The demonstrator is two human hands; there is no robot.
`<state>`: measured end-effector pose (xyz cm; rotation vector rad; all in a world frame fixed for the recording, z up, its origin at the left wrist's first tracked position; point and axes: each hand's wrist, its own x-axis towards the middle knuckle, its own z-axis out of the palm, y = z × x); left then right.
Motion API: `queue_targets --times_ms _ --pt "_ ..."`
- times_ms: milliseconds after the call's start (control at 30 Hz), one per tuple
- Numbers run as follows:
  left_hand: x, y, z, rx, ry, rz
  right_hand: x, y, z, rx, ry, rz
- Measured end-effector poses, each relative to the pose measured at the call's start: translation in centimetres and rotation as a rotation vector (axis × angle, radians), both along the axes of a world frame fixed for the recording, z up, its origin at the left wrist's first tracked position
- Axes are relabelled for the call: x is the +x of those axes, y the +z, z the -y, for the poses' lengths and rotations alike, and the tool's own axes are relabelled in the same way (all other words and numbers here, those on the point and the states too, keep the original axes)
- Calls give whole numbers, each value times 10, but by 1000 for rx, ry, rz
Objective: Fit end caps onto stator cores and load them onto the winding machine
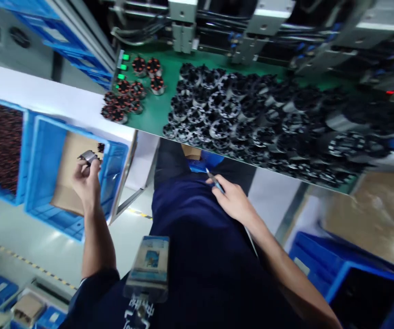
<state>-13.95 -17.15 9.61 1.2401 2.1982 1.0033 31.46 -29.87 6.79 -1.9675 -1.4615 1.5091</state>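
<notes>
My left hand [87, 176] is closed on a black-and-silver motor stator core [87, 156], held above a blue bin [48, 119] with cardboard inside. Another small dark part [101, 147] shows just beyond the fingers, inside that bin. Down by my lap, my right hand [233, 196] grips a slim pen-like tool [215, 179] with a blue body and a pointed metal tip, aimed up and left; its exact kind is unclear. Many bare stator cores [224, 107] stand in rows on the green bench mat [152, 114]. Several copper-wound stators [123, 98] are grouped at the mat's left end.
Machine heads and cables [183, 27] line the back of the bench. Farther left, a second blue bin [24, 157] contains many reddish-brown and dark parts. Blue crates [315, 256] and a cardboard sheet [371, 214] are at right. A badge [150, 262] hangs on my chest.
</notes>
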Motion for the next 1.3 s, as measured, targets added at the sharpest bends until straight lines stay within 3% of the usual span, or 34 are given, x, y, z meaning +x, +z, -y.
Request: queue_targets --times_ms 100,200,333,433,533,633,733,800,933,1067,1167,1300 --pt "-64 15 -25 -119 -8 -300 0 -3 -4 8 62 9" --pt "-98 6 -41 -339 -94 -405 -4 -6 -5 -6 140 41" --pt "-105 -25 -51 -561 -261 -383 -4 -17 5 -37 186 77" --pt "-102 -32 -49 -637 -362 -334 0 -28 15 -35 164 83" --pt "-103 -16 -45 -648 -433 -286 1 -30 19 -50 144 74" --pt "-96 9 -47 -528 -436 -332 -3 -23 15 -50 143 56" --pt "-65 22 -68 -294 -447 -390 -13 -13 8 1 156 22" --pt "-25 18 -94 -134 -542 -383 -19 -7 4 37 177 -6" --pt "80 -15 -162 81 -857 -412 -28 5 3 79 209 -25" --pt "160 -42 -210 -14 -876 -487 -27 11 11 100 188 -25" --pt "179 -47 -227 -31 -882 -474 -21 10 20 107 116 -35" --pt "173 -51 -239 98 -879 -308 -13 10 30 134 -19 -115"
